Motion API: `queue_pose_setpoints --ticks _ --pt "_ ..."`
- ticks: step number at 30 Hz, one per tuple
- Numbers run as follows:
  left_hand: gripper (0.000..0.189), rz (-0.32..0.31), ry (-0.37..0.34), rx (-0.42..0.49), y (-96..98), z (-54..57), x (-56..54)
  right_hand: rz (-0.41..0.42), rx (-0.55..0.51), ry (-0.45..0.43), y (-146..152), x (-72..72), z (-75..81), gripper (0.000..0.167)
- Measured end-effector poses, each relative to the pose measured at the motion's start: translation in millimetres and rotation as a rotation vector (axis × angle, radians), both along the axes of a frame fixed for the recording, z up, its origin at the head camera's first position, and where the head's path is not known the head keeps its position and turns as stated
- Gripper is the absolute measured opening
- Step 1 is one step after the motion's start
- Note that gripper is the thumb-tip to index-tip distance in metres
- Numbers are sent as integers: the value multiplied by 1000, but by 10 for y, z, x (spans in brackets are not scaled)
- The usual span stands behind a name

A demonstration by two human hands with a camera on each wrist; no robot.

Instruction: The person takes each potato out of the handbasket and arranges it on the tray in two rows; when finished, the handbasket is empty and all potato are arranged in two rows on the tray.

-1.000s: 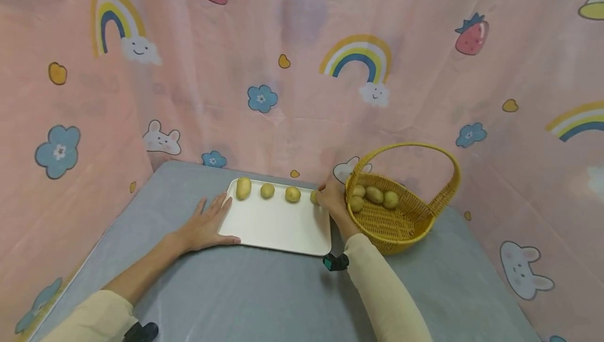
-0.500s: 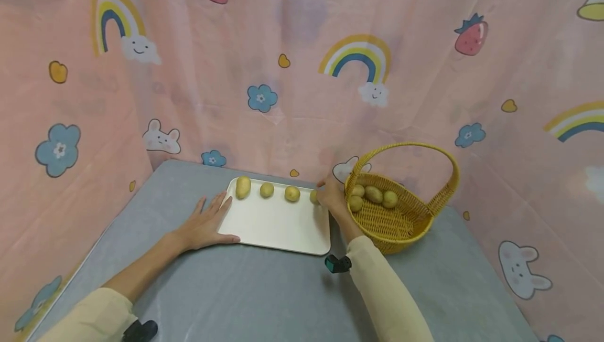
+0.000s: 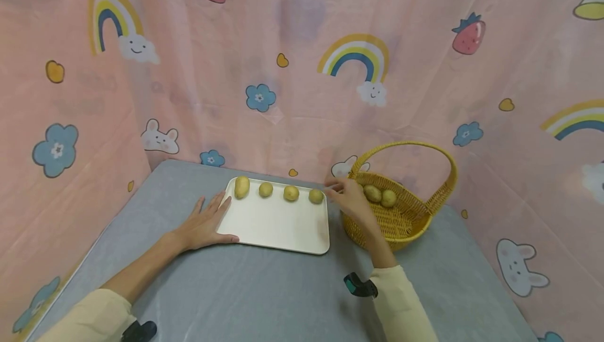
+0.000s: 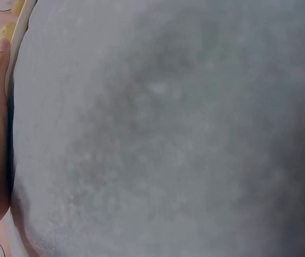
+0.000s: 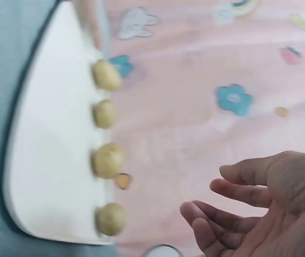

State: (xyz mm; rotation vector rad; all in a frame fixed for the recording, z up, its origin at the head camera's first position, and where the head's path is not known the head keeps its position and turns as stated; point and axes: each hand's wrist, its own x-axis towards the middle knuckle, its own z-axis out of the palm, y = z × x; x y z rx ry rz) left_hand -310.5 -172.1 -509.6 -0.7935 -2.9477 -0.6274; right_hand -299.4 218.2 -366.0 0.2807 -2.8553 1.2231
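Head view: four potatoes [image 3: 291, 193] are lying in a spaced row along the far side of the white tray [image 3: 273, 226], which is resting on the grey surface [image 3: 236, 295]. More potatoes [image 3: 372, 193] are sitting in the wicker basket [image 3: 411, 238] to the right. Your left hand [image 3: 206, 225] is resting against the tray's left edge, fingers spread. Your right hand [image 3: 354, 201] is hovering between tray and basket, fingers loosely bent, gripping nothing and standing clear of the nearest potato. Handling, as judged: you are probably dealing with firm, fairly light, sturdy potatoes whose rounded sides are inviting rolling; pinch each across its middle, thumb opposing fingers. The tray is looking thin, stiff and smooth, possibly prone to sliding; its rim is offering the surest hold.
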Motion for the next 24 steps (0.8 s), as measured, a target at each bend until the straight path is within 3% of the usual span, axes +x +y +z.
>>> queue_pose_setpoints --ticks 5,8,11,15,18,24 --pt "119 -2 -2 7 14 -9 -6 -28 -70 -26 338 120 205 39" --pt "119 -4 -1 14 14 -7 -5 -70 -100 -85 529 65 279 47" --pt "119 -1 -4 15 13 0 -2 -118 -158 -189 690 -77 297 56" --pt "118 -3 0 19 7 13 1 -155 -159 -305 851 -323 234 62" --pt "117 -6 4 15 1 19 1 -146 -89 -364 935 -471 138 55" --pt "117 -5 9 7 4 25 7 -94 -13 -482 960 -628 -149 50"
